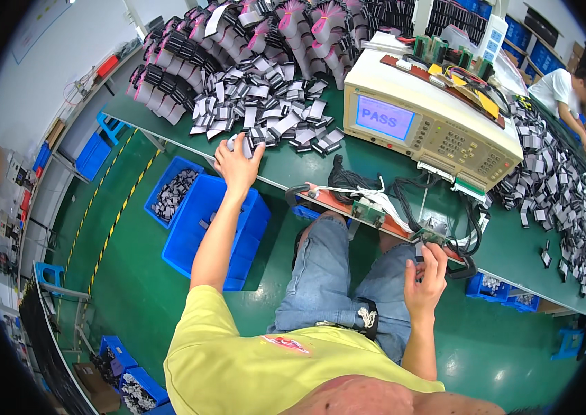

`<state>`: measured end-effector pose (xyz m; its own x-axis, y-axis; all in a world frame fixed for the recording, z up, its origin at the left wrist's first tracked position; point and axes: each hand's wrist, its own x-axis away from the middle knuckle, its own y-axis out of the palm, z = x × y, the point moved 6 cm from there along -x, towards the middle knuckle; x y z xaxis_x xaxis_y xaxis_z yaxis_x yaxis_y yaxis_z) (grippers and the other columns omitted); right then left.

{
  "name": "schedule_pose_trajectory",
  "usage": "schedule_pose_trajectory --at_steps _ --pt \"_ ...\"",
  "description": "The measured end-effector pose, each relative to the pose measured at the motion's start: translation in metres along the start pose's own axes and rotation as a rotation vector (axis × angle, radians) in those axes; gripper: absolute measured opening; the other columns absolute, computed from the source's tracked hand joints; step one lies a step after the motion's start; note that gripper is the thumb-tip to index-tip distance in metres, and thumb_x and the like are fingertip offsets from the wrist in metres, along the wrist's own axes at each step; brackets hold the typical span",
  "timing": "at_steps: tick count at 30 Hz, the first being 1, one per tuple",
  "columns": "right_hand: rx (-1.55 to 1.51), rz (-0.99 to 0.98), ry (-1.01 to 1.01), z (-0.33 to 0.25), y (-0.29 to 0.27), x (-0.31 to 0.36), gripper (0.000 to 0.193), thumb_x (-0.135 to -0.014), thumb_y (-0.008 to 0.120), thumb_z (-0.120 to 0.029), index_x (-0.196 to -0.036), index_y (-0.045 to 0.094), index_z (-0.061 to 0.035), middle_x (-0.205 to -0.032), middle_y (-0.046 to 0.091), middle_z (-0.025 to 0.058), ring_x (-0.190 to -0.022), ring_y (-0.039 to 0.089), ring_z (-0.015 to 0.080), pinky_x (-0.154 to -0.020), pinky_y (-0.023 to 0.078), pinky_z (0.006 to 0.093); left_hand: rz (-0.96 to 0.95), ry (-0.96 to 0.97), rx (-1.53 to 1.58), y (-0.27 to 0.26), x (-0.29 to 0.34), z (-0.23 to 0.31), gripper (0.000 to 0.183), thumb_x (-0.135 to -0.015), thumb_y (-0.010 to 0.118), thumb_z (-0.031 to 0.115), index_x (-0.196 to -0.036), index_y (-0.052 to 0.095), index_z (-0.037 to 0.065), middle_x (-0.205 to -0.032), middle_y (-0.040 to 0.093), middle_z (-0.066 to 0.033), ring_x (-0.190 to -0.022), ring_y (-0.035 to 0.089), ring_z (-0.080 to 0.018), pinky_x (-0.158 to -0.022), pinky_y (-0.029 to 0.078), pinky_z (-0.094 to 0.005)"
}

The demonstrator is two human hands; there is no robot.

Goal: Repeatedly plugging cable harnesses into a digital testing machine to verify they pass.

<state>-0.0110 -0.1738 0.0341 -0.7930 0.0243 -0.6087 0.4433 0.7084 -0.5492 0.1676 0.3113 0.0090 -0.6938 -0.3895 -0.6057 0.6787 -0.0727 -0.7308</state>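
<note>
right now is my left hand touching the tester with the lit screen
Apart: the head view shows green tabletop between the left hand and the tester, well to its right.

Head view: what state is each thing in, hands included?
Beige box-shaped instrument: on, screen lit.
Grey ribbon cables with black connectors: loose, heaped.
Pink-banded grey cable bundles: stacked behind.
Large blue plastic bin: open, sparsely filled.
Smaller blue plastic bin: open, well filled.
Left hand: touching a cable; grip unclear.
Right hand: fingers bent by the green tabletop's edge; hold unclear.
</note>
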Motion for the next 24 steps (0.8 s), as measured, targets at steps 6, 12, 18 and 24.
schedule_pose_trajectory --at_steps 6,12,18,24 --pt "0.002 0.019 0.002 0.0 0.0 0.001 0.044 -0.086 0.075 0.003 -0.127 0.064 -0.0027 -0.13 0.062 0.015 -0.065 0.063 0.0168 -0.055 0.053 0.029 -0.048 -0.224 -0.11 0.012 0.004 0.036 0.082 -0.089 0.065 0.07 -0.15 0.055 0.017 -0.15 0.038 -0.0329 -0.14 0.034 -0.0496 -0.109 0.027 -0.074" --pt "0.001 0.005 0.002 -0.002 0.0 0.0 0.045 -0.084 0.075 0.004 -0.127 0.063 -0.0028 -0.131 0.062 0.015 -0.066 0.063 0.0171 -0.056 0.053 0.0287 -0.071 -0.23 -0.109 -0.003 0.029 0.057 0.084 -0.088 0.068 0.067 -0.151 0.053 0.014 -0.152 0.036 -0.0326 -0.14 0.034 -0.0492 -0.108 0.029 -0.0717" --pt "0.002 0.012 -0.014 0.002 0.001 0.001 0.047 -0.083 0.076 0.004 -0.128 0.063 -0.0029 -0.131 0.062 0.0149 -0.067 0.063 0.0173 -0.056 0.054 0.0286 -0.161 -0.143 -0.066 -0.024 0.038 0.062 0.091 -0.078 0.085 0.053 -0.15 0.051 0.008 -0.147 0.044 -0.0302 -0.134 0.044 -0.0468 -0.101 0.041 -0.0624" --pt "-0.018 -0.02 -0.015 0.002 -0.001 0.001 0.047 -0.085 0.073 0.007 -0.131 0.062 -0.001 -0.135 0.061 0.0167 -0.069 0.066 0.0172 -0.058 0.054 0.0278 -0.132 -0.023 0.12 -0.03 0.04 0.058 0.095 -0.074 0.091 0.044 -0.148 0.05 0.001 -0.149 0.045 -0.0352 -0.135 0.046 -0.0499 -0.108 0.045 -0.0551"
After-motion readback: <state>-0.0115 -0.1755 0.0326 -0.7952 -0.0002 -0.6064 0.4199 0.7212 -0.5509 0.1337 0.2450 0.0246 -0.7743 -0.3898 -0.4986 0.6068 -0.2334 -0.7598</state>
